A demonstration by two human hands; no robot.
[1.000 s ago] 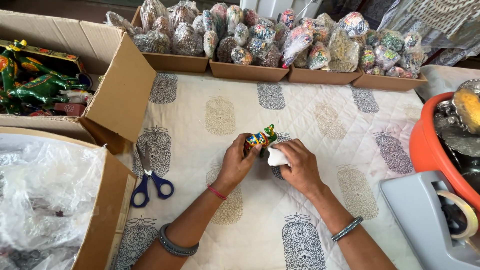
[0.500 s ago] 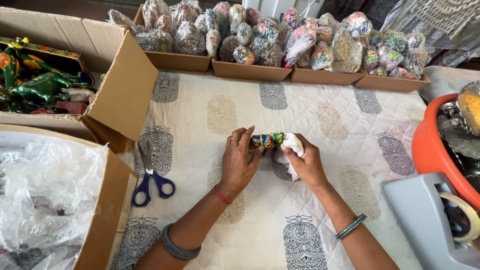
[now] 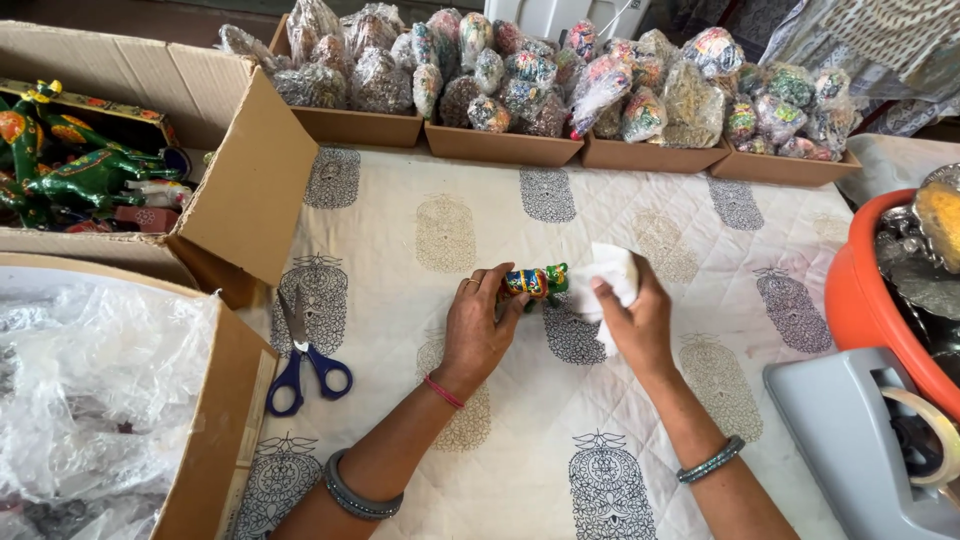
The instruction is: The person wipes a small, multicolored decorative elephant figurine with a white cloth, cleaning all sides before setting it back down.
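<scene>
My left hand [image 3: 480, 325] pinches the small green painted animal figurine with red and yellow markings [image 3: 535, 281], grip pressed on its rear end. The figurine sits just above the printed cream quilted cloth [image 3: 440, 220] covering the table. My right hand [image 3: 636, 322] closes its grip on a white sheet of wrapping paper [image 3: 610, 270], which touches the figurine's head end. Blue-handled scissors [image 3: 305, 360] lie on the cloth, left of my left hand. Four shallow cardboard trays [image 3: 505, 147] along the far edge hold clear-wrapped colourful bundles [image 3: 520, 70]. An open cardboard box [image 3: 250, 180] at left holds larger green painted figurines [image 3: 85, 175]. A grey tape dispenser [image 3: 870, 440] stands at right.
</scene>
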